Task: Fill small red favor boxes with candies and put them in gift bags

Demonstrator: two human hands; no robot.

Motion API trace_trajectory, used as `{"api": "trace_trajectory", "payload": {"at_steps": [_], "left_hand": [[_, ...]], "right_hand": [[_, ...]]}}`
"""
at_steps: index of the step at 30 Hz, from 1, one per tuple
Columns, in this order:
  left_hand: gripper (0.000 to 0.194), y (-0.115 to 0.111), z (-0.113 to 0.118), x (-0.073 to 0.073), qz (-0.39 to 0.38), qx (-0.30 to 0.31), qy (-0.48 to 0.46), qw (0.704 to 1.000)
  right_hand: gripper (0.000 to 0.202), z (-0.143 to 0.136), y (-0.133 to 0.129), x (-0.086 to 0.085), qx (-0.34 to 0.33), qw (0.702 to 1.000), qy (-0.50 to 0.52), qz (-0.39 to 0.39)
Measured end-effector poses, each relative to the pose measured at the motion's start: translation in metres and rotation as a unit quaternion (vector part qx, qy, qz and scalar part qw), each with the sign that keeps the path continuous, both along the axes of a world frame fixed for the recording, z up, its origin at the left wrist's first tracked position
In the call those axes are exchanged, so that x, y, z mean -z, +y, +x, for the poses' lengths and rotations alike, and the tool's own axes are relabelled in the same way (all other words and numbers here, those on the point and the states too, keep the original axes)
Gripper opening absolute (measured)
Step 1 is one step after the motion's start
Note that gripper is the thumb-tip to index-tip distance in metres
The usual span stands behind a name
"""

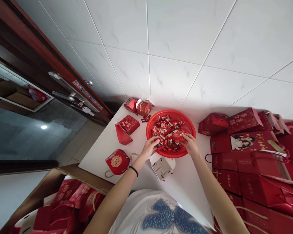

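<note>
White shirt [134, 213] faces a white box [161, 169] beside the red basket [192, 126].

Arms [123, 180] reach forward, hands [149, 149] [191, 145] curled inward, right pinching, left's grip unclear.

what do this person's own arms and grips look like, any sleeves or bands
The left forearm and right forearm are bare, with no sleeves in view. A thin, plain black band circles the left wrist; none shows on the right. The left grip and right grip are ungloved.
</note>
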State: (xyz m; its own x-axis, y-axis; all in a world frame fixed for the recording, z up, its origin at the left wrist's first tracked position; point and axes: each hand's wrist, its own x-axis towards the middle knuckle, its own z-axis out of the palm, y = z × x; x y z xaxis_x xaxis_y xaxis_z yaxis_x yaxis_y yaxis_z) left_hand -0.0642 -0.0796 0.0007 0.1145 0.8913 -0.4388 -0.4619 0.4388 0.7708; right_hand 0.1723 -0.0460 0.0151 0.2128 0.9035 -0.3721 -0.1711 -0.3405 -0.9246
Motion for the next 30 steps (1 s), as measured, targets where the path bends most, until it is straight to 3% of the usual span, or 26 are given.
{"api": "trace_trajectory", "payload": {"at_steps": [3, 6, 9, 11, 14, 17, 19, 23, 25, 28, 30], "left_hand": [[0.041, -0.001, 0.002, -0.003, 0.006, 0.006, 0.050, 0.999], [0.036, -0.006, 0.007, -0.012, 0.015, 0.022, 0.096, 0.995], [0.029, -0.014, 0.014, -0.023, 0.009, 0.043, 0.110, 0.993], [0.030, -0.019, 0.020, -0.032, -0.014, 0.048, 0.074, 0.996], [0.033, -0.026, 0.024, -0.046, -0.024, 0.028, 0.006, 0.999], [0.034, -0.033, 0.023, -0.059, 0.001, 0.059, 0.018, 0.998], [0.034, -0.039, 0.019, -0.064, 0.012, 0.099, 0.044, 0.994], [0.036, -0.051, 0.013, -0.064, 0.040, 0.134, 0.052, 0.989], [0.039, -0.057, 0.011, -0.060, 0.052, 0.155, 0.053, 0.985], [0.040, -0.064, 0.006, -0.053, 0.052, 0.190, 0.073, 0.978], [0.043, -0.068, 0.000, -0.049, 0.057, 0.197, 0.097, 0.974]], "right_hand": [[0.036, -0.006, -0.016, -0.006, 0.030, 0.990, 0.137, -0.013], [0.034, -0.020, -0.036, -0.016, 0.036, 0.985, 0.165, 0.024], [0.026, -0.036, -0.061, -0.027, 0.006, 0.989, 0.086, 0.118], [0.019, -0.045, -0.078, -0.032, -0.063, 0.981, -0.015, 0.181], [0.009, -0.053, -0.099, -0.035, -0.168, 0.939, -0.161, 0.255], [0.010, -0.054, -0.114, -0.036, -0.206, 0.909, -0.225, 0.284], [0.016, -0.054, -0.121, -0.038, -0.194, 0.916, -0.224, 0.270], [0.040, -0.057, -0.130, -0.039, -0.063, 0.971, -0.154, 0.173], [0.048, -0.060, -0.134, -0.037, -0.061, 0.988, -0.089, 0.113], [0.046, -0.061, -0.140, -0.034, -0.075, 0.995, -0.012, 0.061], [0.040, -0.057, -0.144, -0.032, -0.019, 0.998, 0.004, 0.053]]}}
